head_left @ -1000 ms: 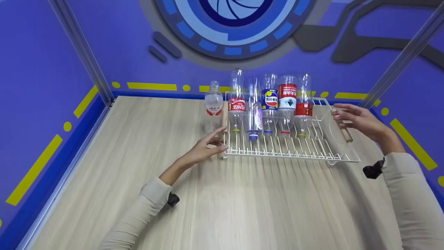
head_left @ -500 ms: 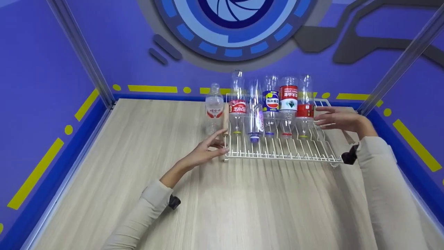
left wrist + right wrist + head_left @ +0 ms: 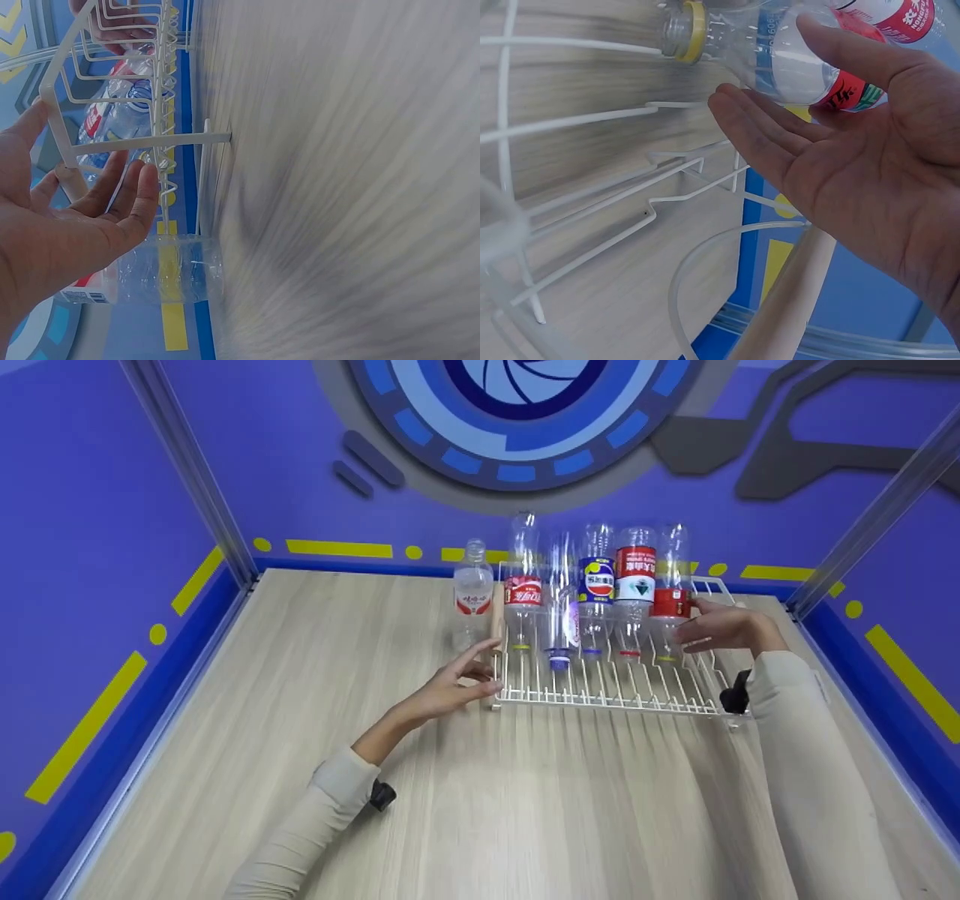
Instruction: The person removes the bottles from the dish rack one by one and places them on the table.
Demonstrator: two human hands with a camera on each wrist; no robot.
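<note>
A white wire rack point(image 3: 607, 703) with wooden side handles holds several clear plastic bottles, necks pointing down toward its front. My left hand point(image 3: 442, 690) rests at the rack's left end, thumb at the front corner and another finger farther back; in the left wrist view the loosely bent fingers of the left hand point(image 3: 82, 217) lie around the corner wires. At the rightmost bottle point(image 3: 670, 604), red-labelled, is my right hand point(image 3: 731, 628). In the right wrist view the right hand point(image 3: 862, 150) has its thumb and relaxed fingers beside that yellow-ringed bottle point(image 3: 742, 52), not closed round it.
Left of the rack, a capless bottle with a red and white label point(image 3: 473, 589) stands upright, close to the left handle. Blue panels enclose the wooden tabletop point(image 3: 337, 660) at the back and both sides. Within the rack, a bottle with a purple cap point(image 3: 559, 661) leans forward.
My right hand has moved left from the right handle to the rightmost bottle. My left hand has stayed at the rack's left end, and the bottles look unmoved.
</note>
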